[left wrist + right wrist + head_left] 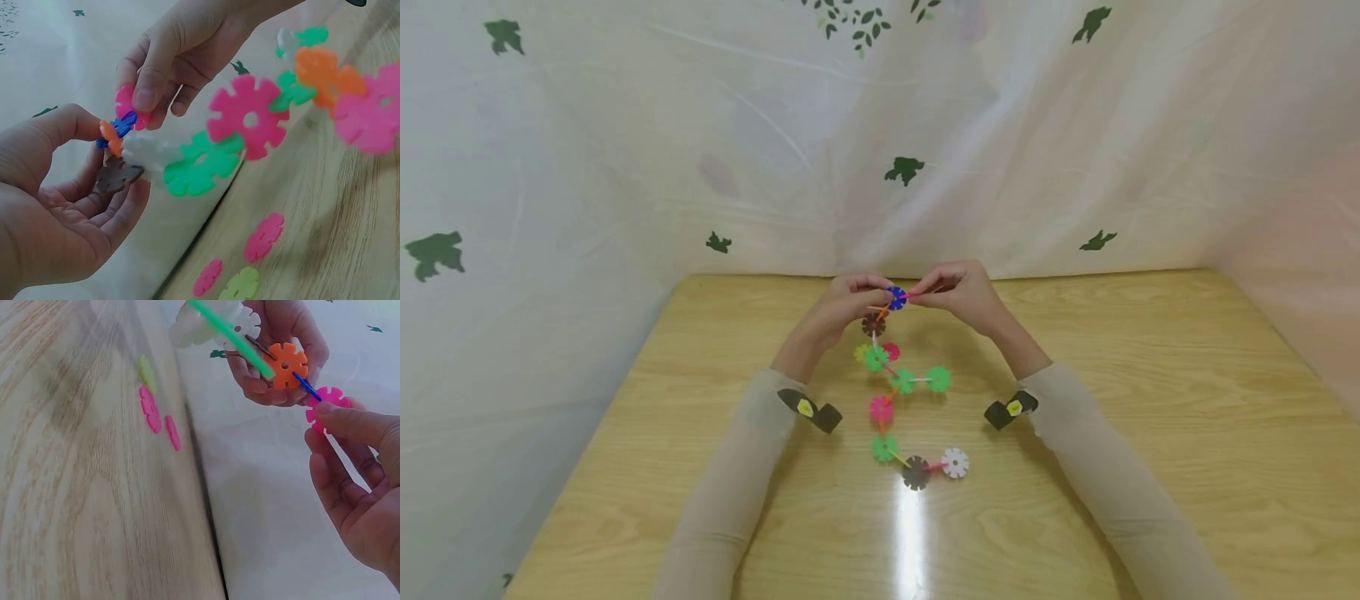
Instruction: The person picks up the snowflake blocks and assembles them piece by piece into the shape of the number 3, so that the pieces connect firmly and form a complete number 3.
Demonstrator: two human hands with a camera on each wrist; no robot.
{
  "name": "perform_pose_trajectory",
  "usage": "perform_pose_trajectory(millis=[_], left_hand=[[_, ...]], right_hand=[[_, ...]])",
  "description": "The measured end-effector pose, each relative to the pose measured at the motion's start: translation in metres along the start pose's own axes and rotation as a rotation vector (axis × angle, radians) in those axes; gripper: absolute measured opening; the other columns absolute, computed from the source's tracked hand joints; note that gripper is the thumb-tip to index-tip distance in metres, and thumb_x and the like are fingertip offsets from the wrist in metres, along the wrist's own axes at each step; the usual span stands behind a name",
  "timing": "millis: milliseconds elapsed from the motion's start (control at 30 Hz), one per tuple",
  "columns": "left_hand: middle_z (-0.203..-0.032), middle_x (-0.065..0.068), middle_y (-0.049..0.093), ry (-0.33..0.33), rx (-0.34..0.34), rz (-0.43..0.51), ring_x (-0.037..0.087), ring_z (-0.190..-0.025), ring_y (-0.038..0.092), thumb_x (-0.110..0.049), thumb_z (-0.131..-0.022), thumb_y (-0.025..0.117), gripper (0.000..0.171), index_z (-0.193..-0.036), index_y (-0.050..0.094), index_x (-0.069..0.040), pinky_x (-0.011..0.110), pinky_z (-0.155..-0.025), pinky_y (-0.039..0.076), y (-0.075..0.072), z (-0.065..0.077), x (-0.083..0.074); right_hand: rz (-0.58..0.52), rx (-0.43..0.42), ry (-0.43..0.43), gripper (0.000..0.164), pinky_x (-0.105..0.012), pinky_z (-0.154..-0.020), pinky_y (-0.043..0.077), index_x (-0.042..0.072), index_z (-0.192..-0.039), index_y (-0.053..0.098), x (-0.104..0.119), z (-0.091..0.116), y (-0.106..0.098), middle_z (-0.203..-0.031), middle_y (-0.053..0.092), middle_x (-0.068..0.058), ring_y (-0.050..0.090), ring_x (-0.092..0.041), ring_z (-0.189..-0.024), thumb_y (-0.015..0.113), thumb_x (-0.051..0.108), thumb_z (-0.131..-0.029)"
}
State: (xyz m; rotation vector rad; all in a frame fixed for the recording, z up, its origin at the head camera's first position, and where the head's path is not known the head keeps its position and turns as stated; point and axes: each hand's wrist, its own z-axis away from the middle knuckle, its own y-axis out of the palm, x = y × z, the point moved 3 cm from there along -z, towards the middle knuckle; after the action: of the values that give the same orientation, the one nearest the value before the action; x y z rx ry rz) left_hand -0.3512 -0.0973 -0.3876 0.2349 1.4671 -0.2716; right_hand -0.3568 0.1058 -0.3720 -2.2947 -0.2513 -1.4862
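Observation:
A chain of slotted plastic snowflake discs hangs from my hands, with a green disc (876, 359) partway along and a white disc (955, 462) at its near end. My left hand (835, 312) grips the far end of this chain, its fingertips at a blue disc (897, 298) and an orange disc (286, 365). A brown disc (117, 175) hangs by the left fingers. Opposite, my right hand (966, 293) pinches a pink disc (336, 395) between thumb and finger. The pink disc meets the blue one edge to edge, overlapping at the slots.
Below the chain, a yellow-green disc (241, 286) and two pink discs, one of them the larger-looking pink disc (264, 237), lie loose on the wooden table (1112, 417). A pale curtain (820, 167) with green prints hangs behind the table's far edge.

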Motion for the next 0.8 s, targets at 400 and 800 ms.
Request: perform_pose_trajectory(millis=[400, 800], left_hand=[[-0.08, -0.005, 0.074, 0.021, -0.038, -0.027, 0.007, -0.076, 0.072, -0.002, -0.092, 0.069, 0.022, -0.111, 0.069, 0.008, 0.022, -0.078, 0.061, -0.001, 0.0, -0.002], [-0.086, -0.004, 0.072, 0.001, 0.029, -0.089, 0.011, -0.082, 0.07, -0.005, -0.094, 0.065, 0.013, -0.106, 0.067, -0.001, 0.024, -0.078, 0.059, -0.015, -0.003, 0.0]], right_hand=[[-0.013, -0.003, -0.002, 0.009, -0.026, -0.071, 0.063, -0.002, -0.084, 0.077, -0.002, 0.0, 0.003, -0.082, 0.076, -0.011, 0.074, -0.012, -0.072, 0.079, -0.011, -0.081], [0.119, 0.097, 0.137, 0.028, -0.022, -0.073, 0.059, -0.007, -0.11, 0.069, -0.01, -0.002, 0.008, -0.103, 0.07, -0.026, 0.068, -0.012, -0.084, 0.08, -0.001, -0.084]])
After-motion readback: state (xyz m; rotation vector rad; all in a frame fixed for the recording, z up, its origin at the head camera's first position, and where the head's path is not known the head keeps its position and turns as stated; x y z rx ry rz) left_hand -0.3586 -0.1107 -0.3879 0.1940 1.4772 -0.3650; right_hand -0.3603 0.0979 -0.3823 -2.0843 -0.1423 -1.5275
